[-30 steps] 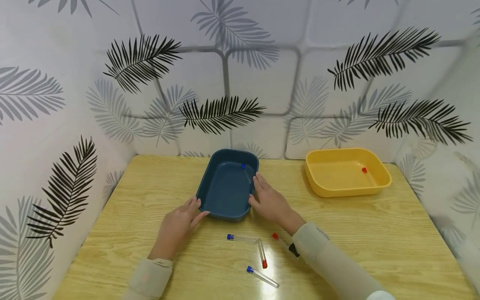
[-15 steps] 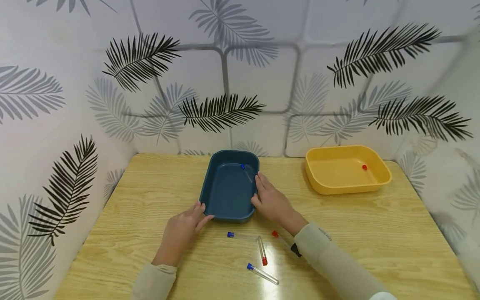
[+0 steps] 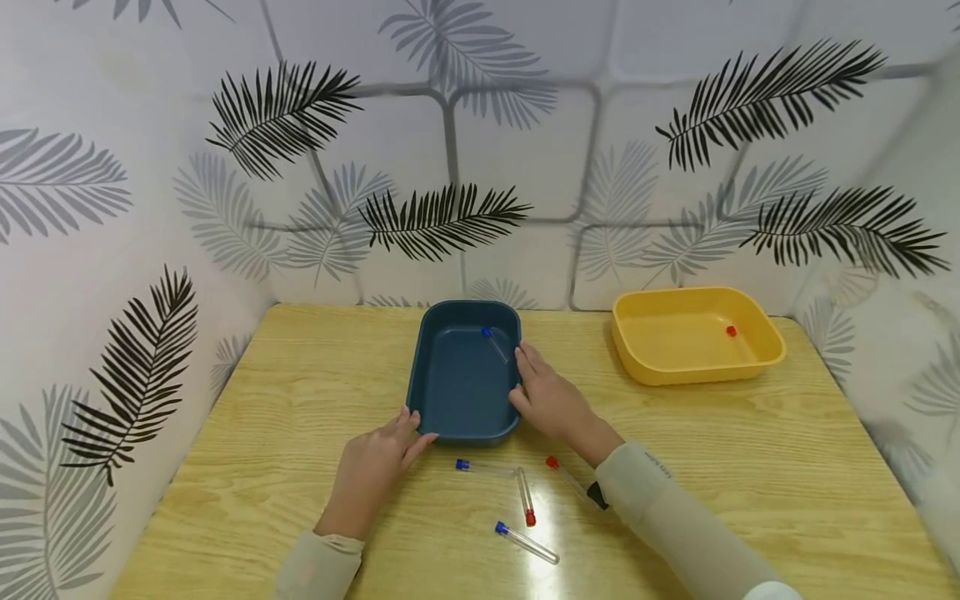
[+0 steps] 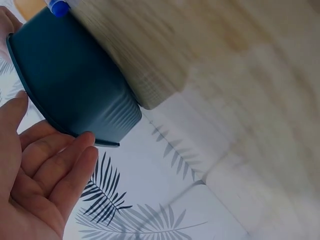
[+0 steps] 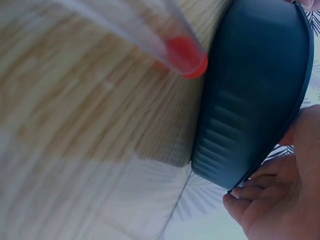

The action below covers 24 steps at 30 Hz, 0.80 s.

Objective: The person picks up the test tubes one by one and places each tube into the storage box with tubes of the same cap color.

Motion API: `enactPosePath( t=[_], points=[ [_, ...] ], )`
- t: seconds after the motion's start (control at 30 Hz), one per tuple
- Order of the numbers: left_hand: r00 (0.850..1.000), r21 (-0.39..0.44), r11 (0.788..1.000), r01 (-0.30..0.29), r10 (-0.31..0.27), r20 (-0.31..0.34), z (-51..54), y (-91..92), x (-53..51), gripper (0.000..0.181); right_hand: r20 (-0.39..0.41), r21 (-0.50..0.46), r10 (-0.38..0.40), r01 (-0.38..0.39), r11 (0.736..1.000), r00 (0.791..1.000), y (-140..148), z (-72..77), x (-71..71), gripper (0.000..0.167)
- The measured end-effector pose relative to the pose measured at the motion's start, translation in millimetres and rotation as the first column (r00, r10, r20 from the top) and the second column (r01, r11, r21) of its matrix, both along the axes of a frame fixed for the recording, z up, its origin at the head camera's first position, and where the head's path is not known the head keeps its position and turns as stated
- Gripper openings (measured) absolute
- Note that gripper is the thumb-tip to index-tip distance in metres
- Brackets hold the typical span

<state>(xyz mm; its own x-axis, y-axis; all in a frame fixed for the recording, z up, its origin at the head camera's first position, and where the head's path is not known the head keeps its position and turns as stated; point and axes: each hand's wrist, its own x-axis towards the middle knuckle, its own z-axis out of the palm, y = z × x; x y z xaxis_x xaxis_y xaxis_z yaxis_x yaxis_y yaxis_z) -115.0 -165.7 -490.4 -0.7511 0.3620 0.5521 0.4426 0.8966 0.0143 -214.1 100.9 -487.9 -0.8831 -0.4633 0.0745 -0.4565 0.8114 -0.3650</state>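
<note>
A dark blue plastic tray lies on the table with a blue-capped test tube inside. My left hand holds its near-left corner, thumb along the near rim and fingers on the left rim. At the right rim, my right hand grips the side. Both wrist views show fingers bent at the rim. Closest to the tray on the near side lies a blue-capped test tube. Beside it are a red-capped tube, another blue-capped tube and a red-capped tube, partly hidden near the right wrist.
A yellow tray stands at the back right with a red-capped tube in it. The wooden table meets a leaf-patterned backdrop at the back and sides.
The blue tray has turned a little and its near end has shifted right, so it sits straighter. Both hands have moved slightly right with it. The loose tubes keep their places.
</note>
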Motion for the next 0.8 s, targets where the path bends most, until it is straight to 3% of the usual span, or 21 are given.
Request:
enactPosePath(
  t=[0.27,0.5,0.63,0.8],
  points=[
    [1.000,-0.018,1.000,-0.006,0.006,0.013,-2.9,-1.6,-0.6,0.034,-0.038,-0.001,-0.005,0.005,1.000,0.999,0.7,-0.9,3.5,0.062],
    [1.000,0.038,0.999,0.002,-0.003,0.013,-4.5,-4.4,0.9,0.035,-0.037,-0.028,-0.002,0.001,1.000,0.999,-0.4,0.9,5.4,0.062],
    [0.999,0.044,0.999,0.006,-0.008,0.033,-4.6,-2.8,0.1,0.034,-0.043,-0.030,-0.022,0.021,0.999,0.999,1.0,1.1,6.1,0.061],
    [0.999,0.037,0.999,-0.009,0.007,0.035,-3.1,-2.5,0.5,0.033,-0.051,-0.011,0.005,-0.006,1.000,0.999,3.0,-0.7,6.5,0.062]
  ],
)
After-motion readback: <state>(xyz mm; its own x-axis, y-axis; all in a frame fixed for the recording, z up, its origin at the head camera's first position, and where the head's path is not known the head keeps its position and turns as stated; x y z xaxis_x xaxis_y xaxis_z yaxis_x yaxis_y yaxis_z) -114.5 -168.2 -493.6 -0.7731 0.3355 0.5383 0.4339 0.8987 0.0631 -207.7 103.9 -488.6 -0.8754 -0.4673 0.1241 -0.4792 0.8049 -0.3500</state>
